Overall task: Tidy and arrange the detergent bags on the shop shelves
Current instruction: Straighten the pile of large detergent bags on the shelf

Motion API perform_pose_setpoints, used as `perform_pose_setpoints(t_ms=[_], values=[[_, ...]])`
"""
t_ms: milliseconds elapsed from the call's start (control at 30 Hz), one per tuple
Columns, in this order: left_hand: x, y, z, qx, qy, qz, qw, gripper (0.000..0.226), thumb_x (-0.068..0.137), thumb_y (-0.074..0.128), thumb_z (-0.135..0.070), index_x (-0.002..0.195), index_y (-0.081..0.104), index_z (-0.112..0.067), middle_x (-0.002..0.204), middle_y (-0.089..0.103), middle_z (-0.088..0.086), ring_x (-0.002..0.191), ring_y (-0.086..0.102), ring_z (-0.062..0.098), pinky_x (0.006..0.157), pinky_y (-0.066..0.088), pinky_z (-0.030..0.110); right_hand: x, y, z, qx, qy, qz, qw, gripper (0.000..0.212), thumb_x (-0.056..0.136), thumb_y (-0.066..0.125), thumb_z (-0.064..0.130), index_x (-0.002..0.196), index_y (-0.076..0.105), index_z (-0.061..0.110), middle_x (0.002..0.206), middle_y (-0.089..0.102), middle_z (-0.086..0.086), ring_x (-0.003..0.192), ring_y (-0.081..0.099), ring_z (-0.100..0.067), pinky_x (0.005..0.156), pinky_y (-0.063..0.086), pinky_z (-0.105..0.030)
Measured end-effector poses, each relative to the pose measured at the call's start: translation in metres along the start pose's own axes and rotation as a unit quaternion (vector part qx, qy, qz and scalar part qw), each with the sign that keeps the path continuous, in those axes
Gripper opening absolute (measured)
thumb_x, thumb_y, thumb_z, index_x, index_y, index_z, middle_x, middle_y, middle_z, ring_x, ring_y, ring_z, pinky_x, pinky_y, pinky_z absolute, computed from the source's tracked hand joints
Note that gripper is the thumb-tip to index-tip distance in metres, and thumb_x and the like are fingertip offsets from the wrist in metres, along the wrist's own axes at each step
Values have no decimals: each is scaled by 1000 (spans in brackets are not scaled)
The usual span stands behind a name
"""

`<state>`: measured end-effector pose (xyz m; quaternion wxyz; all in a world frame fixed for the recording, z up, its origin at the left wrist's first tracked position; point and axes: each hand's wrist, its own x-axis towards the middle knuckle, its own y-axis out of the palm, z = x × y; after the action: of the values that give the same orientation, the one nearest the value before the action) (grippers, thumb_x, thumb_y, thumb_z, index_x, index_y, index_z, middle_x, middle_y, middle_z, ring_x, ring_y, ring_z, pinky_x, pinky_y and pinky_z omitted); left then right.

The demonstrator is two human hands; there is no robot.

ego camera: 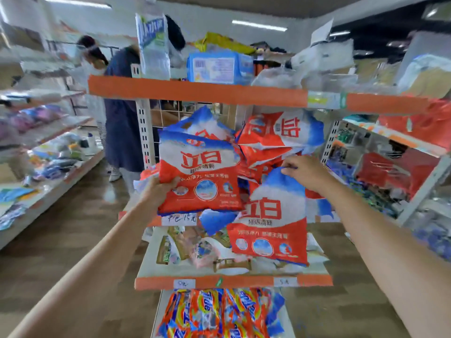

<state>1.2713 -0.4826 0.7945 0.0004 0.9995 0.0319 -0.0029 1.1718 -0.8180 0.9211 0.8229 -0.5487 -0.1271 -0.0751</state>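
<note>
Holding one detergent bag [199,172] upright in the left hand [159,191] while the right hand [306,173] seemingly pinches another bag's [273,215] top corner risks it sliding off the crowded shelf [231,281].

Bright, even light from ceiling tubes [259,25]; hardly any shadows. Whole picture smeared and blurry, edges jagged, wide-angle bending worst at the sides.

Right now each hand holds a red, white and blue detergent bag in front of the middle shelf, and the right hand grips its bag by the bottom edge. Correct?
Not quite. The head view shows the right hand pinching its detergent bag by the top blue edge, so it hangs down. The left hand does hold another bag.
</note>
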Motion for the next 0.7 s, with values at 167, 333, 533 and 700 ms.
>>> perform_pose_setpoints(t_ms=[167, 333, 533, 700], values=[[-7, 35, -13, -142, -22, -138, 980, 28, 89, 65, -22, 113, 60, -11, 112, 64, 17, 95, 61, 33, 92, 49, 52, 19, 20, -30, 27, -9, 20, 999, 8, 94, 54, 13, 91, 60, 10, 85, 48, -5, 70, 43, -16, 54, 28, -18], [3, 78, -59, -207, 12, -182, 961, 19, 92, 61, -17, 110, 56, -14, 84, 63, 4, 71, 61, 20, 73, 54, 37, 40, 31, -48, 52, -24, 41, 998, 14, 95, 53, 12, 97, 62, 3, 86, 56, -8, 78, 47, -20, 62, 28, -29], [25, 111, -64, -2, -66, -228, 971, 35, 97, 50, -24, 123, 55, -1, 122, 59, 20, 112, 56, 36, 93, 46, 42, 55, 42, -58, 82, -54, 45, 994, 15, 92, 56, 10, 79, 54, 16, 73, 53, 4, 75, 51, -16, 66, 37, -20], [20, 110, -39, 240, -132, -97, 957, 39, 102, 35, -19, 136, 44, 0, 136, 49, 21, 125, 47, 35, 104, 39, 39, 52, 42, -54, 118, -60, 46, 990, 18, 93, 55, 9, 76, 53, 13, 69, 53, 5, 67, 48, -9, 58, 34, -15]])
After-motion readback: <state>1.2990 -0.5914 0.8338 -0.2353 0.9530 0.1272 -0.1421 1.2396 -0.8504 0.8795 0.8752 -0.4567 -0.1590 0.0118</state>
